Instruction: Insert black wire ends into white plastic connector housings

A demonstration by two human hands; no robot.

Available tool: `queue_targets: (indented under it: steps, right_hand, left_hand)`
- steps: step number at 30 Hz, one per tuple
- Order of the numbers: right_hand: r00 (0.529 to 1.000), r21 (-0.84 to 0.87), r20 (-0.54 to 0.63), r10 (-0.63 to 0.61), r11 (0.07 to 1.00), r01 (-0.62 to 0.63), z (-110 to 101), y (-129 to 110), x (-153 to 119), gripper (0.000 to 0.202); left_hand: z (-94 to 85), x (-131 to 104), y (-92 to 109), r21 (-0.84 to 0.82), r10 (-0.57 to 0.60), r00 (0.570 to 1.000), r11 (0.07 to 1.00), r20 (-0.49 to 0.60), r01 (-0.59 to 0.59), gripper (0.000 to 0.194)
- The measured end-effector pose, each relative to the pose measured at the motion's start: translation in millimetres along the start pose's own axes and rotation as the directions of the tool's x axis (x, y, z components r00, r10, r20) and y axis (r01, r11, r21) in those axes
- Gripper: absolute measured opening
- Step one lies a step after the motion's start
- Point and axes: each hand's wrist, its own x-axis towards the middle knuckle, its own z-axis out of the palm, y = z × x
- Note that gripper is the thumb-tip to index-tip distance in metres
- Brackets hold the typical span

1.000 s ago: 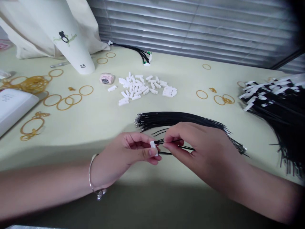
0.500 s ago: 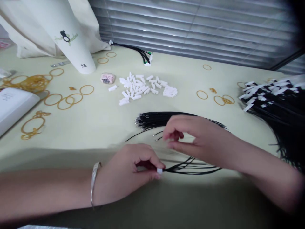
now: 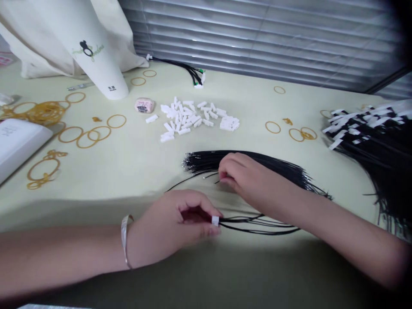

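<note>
My left hand (image 3: 170, 221) pinched the connector housing (image 3: 215, 220), steadying its wires (image 3: 229, 220) toward three o'clock; my right hand (image 3: 246, 174) curled its fingers, grip unclear.

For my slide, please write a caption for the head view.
Left hand holding a white connector with black wires attached.

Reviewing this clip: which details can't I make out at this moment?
All in the head view:
- Right hand: its curled fingers hide whether it grips a wire.
- White connector at the left hand: too small to count its filled slots.
- Thin black wires from it: far ends hidden by the right forearm.
- White tumbler: top cut off by the upper edge.
- White box: cut off by the left edge.
</note>
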Motion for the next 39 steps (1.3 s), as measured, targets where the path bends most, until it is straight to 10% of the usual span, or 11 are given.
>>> queue_targets:
  steps: [6,26,32,39]
  right_hand:
    - [0.98,0.099,-0.09,0.176,0.981,-0.167,-28.9,-33.4,-14.7,0.015]
    - [0.998,-0.088,-0.057,-0.018,0.996,0.013,2.9,-41.9,-18.9,0.019]
    - [0.931,-0.4,-0.09,-0.354,0.869,0.291,2.2,-43.0,-21.4,0.025]
    - [0.908,-0.482,-0.119,-0.401,0.823,0.301,2.6,-40.4,-21.9,0.022]
  left_hand:
    - [-2.7,8.0,1.7,-0.515,-0.033,0.999,0.857,-0.03,0.013,0.014]
    - [-5.9,7.6,-1.0,-0.52,-0.068,0.997,0.853,-0.029,0.043,0.013]
    - [-5.8,8.0,0.1,-0.572,-0.071,0.997,0.819,-0.008,0.054,0.01]
    - [-6.6,7.9,1.0,-0.587,-0.081,0.997,0.807,-0.002,0.065,0.009]
